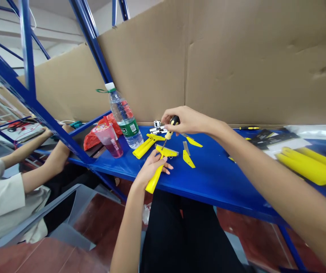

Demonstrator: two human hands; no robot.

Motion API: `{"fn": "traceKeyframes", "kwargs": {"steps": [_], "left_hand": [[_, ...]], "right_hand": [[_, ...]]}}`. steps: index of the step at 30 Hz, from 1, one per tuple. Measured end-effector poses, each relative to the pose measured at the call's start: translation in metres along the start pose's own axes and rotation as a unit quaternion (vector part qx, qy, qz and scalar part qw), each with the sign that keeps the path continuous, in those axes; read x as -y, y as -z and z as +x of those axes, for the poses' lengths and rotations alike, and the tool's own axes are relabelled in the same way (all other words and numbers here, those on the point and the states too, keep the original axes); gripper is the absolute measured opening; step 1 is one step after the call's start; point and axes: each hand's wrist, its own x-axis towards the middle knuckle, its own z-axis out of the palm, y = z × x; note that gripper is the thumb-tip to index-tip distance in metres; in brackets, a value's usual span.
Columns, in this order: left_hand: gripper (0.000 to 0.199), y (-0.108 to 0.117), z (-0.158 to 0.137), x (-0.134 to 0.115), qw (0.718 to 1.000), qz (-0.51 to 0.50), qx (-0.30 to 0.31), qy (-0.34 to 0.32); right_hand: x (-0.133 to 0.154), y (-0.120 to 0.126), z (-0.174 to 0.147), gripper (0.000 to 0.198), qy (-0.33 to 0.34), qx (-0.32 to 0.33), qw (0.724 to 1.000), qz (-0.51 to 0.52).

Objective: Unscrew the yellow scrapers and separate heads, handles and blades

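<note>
My left hand (153,167) is closed around a yellow plastic part (155,179), a tube with a wing-like piece at its far end, near the front edge of the blue table. From above, my right hand (180,118) grips a screwdriver (169,134) with a black and cream handle. The screwdriver's shaft points down and its tip meets the yellow part by the left fingers; the exact contact is too small to see. A similar yellow part (142,148) lies just behind my left hand. Small yellow fin pieces (188,159) rest to the right.
A water bottle (127,125) and a pink cup (110,141) stand at the left, by a red bag (90,139). Larger yellow parts (311,165) and another screwdriver (249,128) lie at the right. A cardboard wall (222,68) rises behind. A co-worker's arms (49,163) are at far left.
</note>
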Motion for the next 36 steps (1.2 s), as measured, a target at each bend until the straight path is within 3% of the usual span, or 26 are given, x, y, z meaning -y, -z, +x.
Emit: {"fn": "traceKeyframes", "kwargs": {"steps": [5,9,16,21,36], "left_hand": [[0.058,0.001,-0.001,0.003,1.0,-0.012,-0.013,0.001],[0.055,0.001,-0.001,0.002,1.0,-0.021,-0.013,-0.001],[0.052,0.0,-0.001,-0.001,0.999,-0.018,-0.028,-0.007],[0.049,0.0,0.0,0.0,0.999,-0.019,-0.028,-0.009],[0.052,-0.001,-0.001,-0.004,0.999,-0.032,-0.026,-0.017]], "right_hand": [[0.006,0.007,0.018,0.032,0.014,0.067,0.997,-0.034],[0.011,0.013,0.013,0.015,0.052,0.117,0.992,0.004],[0.006,0.018,0.008,0.015,0.027,0.056,0.997,-0.041],[0.01,0.02,0.008,0.026,0.043,0.091,0.993,-0.06],[0.02,0.019,0.005,0.033,0.035,0.1,0.992,-0.066]]}}
